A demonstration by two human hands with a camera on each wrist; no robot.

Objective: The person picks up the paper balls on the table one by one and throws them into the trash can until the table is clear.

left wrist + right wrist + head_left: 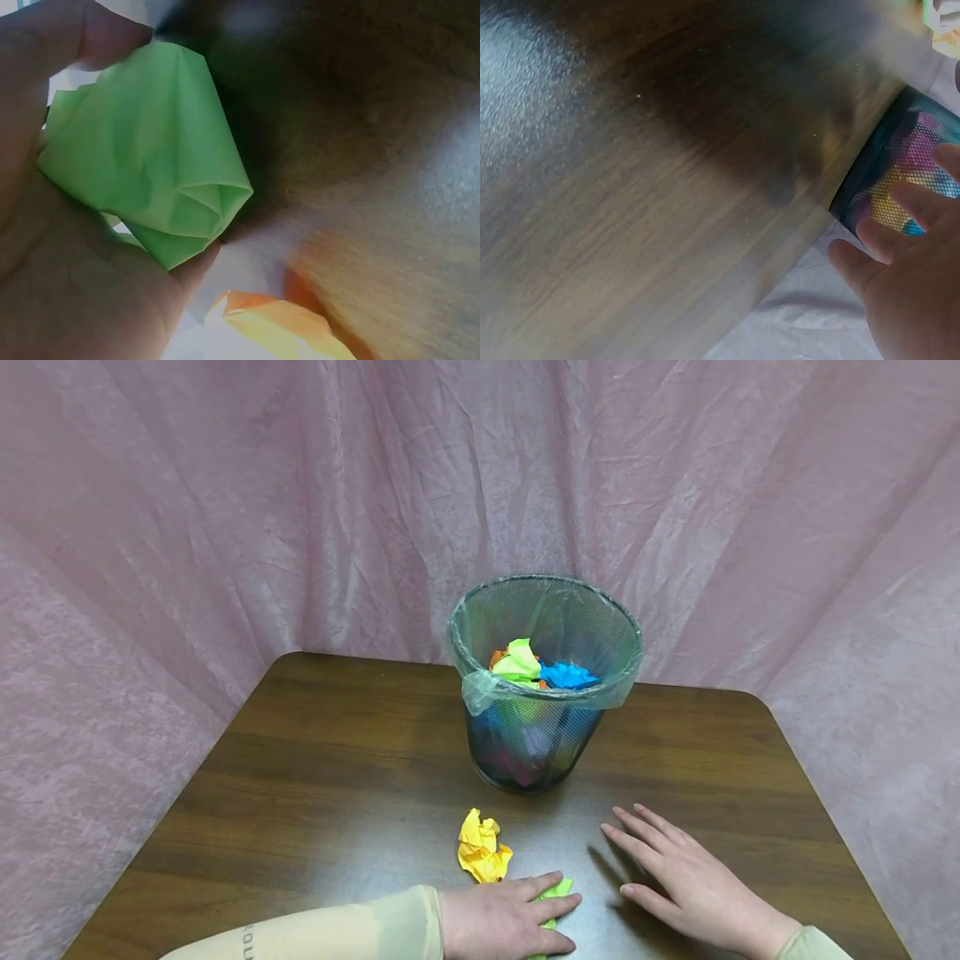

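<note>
My left hand (498, 920) lies over a crumpled green paper (557, 890) at the table's near edge, its fingers spread across it. In the left wrist view the green paper (154, 146) sits between the thumb and the other fingers, which hold it. Just beyond that hand is a crumpled yellow paper (482, 847); part of it shows orange-yellow (281, 326) in the left wrist view. My right hand (693, 881) hovers above the table at the right, fingers extended, holding nothing.
A black mesh wastebasket (525, 752) with a clear liner stands mid-table beyond the hands. Crumpled green paper (517, 662) and blue paper (568, 676) lie inside, with some orange. The brown wooden table (300, 760) has rounded far corners. Pink curtain (390, 510) hangs behind.
</note>
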